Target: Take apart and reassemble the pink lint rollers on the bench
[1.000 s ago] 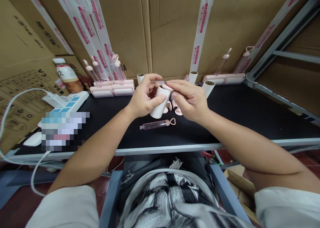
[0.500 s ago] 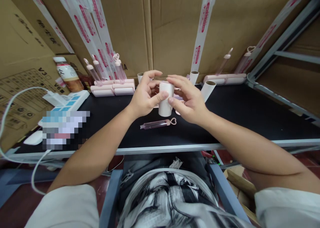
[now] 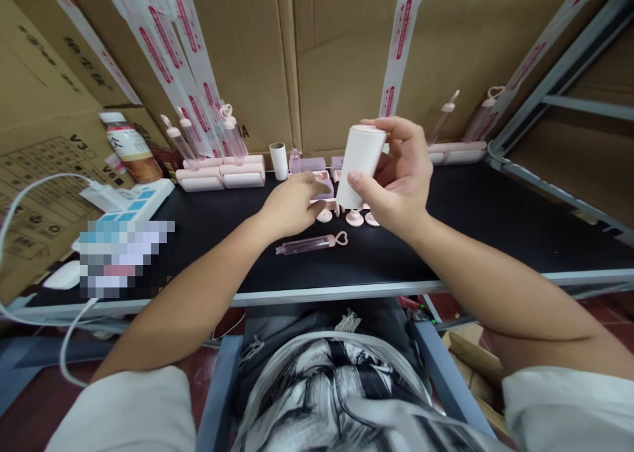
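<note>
A white roll (image 3: 361, 166) with a pink rim at its top is gripped by my right hand (image 3: 401, 174), raised and slightly tilted above the table. My left hand (image 3: 296, 204) reaches over pink and lilac plastic parts (image 3: 324, 182) in the middle; its fingertips are at these parts, and whether they pinch one is hidden. Small round pink pieces (image 3: 354, 218) lie beside them. Nearer the table's front edge lies a clear pinkish tube with a heart-shaped loop (image 3: 310, 244). A hollow white roll (image 3: 280, 161) stands behind my left hand.
Pink cases with upright clear tubes stand at the back left (image 3: 244, 174) and back right (image 3: 463, 152). At the left are a drink bottle (image 3: 131, 149), a power strip (image 3: 141, 204) and a white cable. Cardboard (image 3: 341, 62) walls the back; a metal frame (image 3: 589, 112) rises at the right.
My hands have separated. My right hand has lifted the white roll up and to the right, while my left hand has let go of it and lowered onto the plastic parts.
</note>
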The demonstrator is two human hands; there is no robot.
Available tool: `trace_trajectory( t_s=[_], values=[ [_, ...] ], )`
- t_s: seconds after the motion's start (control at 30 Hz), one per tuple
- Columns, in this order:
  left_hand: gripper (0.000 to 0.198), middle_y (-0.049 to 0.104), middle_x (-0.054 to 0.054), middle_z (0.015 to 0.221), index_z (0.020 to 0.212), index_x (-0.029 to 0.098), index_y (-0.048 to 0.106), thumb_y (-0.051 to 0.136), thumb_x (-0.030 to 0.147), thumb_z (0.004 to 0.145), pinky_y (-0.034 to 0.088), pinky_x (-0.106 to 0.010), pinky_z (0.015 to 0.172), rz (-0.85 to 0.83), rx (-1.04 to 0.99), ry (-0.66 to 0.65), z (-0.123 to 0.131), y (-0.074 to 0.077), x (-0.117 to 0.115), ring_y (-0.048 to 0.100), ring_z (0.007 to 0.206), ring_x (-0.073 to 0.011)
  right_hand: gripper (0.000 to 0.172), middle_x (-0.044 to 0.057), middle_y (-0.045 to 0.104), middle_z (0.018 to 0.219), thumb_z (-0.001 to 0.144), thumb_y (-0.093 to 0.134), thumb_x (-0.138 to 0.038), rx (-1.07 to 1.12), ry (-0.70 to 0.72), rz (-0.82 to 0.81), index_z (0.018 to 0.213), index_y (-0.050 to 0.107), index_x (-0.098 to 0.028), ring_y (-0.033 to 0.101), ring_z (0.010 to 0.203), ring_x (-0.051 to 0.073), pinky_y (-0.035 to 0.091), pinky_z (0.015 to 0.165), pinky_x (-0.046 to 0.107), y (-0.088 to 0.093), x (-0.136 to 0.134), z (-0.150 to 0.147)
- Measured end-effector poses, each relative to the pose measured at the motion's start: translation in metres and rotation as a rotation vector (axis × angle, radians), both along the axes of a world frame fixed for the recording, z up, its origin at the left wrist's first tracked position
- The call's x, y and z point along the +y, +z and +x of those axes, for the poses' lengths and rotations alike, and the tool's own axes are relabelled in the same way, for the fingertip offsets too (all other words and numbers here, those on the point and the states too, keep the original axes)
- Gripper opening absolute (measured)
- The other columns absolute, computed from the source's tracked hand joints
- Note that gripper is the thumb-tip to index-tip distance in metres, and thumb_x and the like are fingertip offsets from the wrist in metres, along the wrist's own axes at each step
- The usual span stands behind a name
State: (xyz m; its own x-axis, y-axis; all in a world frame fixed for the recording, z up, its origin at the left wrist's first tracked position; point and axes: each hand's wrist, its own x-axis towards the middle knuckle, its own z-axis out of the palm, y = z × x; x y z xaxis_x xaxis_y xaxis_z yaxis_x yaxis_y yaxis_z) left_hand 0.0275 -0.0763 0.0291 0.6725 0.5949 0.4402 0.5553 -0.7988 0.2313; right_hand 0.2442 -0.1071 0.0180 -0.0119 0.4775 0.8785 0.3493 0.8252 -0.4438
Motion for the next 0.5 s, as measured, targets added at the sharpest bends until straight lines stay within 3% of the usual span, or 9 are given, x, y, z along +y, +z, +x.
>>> trace_trajectory(
  t_s=[0.1, 0.2, 0.4, 0.5],
  values=[
    [0.027, 0.072, -0.017, 0.119, 0.109, 0.019, 0.087, 0.064, 0.020, 0.095, 0.052, -0.053, 0.107, 0.075, 0.257, -0.021, 0.001, -0.008, 0.006, 0.065, 0.124, -0.0382, 0.068, 0.014, 0.060, 0.154, 0.095, 0.073, -0.070, -0.001, 0.034, -0.001, 0.150, 0.051, -0.036, 0.066, 0.137, 0.038, 0.067, 0.099, 0.053, -0.002, -0.003, -0.003],
    [0.023, 0.072, -0.018, 0.114, 0.102, 0.019, 0.088, 0.068, 0.024, 0.093, 0.049, -0.054, 0.102, 0.110, 0.372, -0.016, 0.003, -0.016, 0.011, 0.063, 0.120, -0.0399, 0.063, 0.014, 0.062, 0.152, 0.097, 0.072, -0.067, -0.016, 0.054, 0.025, 0.148, 0.053, -0.036, 0.067, 0.136, 0.038, 0.068, 0.098, 0.054, -0.004, -0.005, -0.006],
    [0.023, 0.074, -0.014, 0.109, 0.092, 0.021, 0.088, 0.070, 0.036, 0.094, 0.048, -0.049, 0.096, 0.037, 0.388, -0.016, -0.001, -0.009, 0.012, 0.065, 0.111, -0.0361, 0.063, 0.013, 0.062, 0.151, 0.098, 0.070, -0.069, -0.033, 0.017, 0.019, 0.150, 0.052, -0.037, 0.067, 0.135, 0.038, 0.068, 0.097, 0.053, -0.003, -0.004, -0.006],
    [0.015, 0.079, -0.010, 0.103, 0.084, 0.022, 0.085, 0.074, 0.032, 0.089, 0.049, -0.044, 0.093, -0.018, 0.352, -0.057, -0.006, -0.002, 0.009, 0.069, 0.103, -0.0312, 0.066, 0.014, 0.062, 0.150, 0.099, 0.068, -0.070, -0.050, 0.014, 0.013, 0.151, 0.051, -0.035, 0.069, 0.132, 0.037, 0.069, 0.096, 0.053, -0.003, -0.003, -0.005]
  ],
)
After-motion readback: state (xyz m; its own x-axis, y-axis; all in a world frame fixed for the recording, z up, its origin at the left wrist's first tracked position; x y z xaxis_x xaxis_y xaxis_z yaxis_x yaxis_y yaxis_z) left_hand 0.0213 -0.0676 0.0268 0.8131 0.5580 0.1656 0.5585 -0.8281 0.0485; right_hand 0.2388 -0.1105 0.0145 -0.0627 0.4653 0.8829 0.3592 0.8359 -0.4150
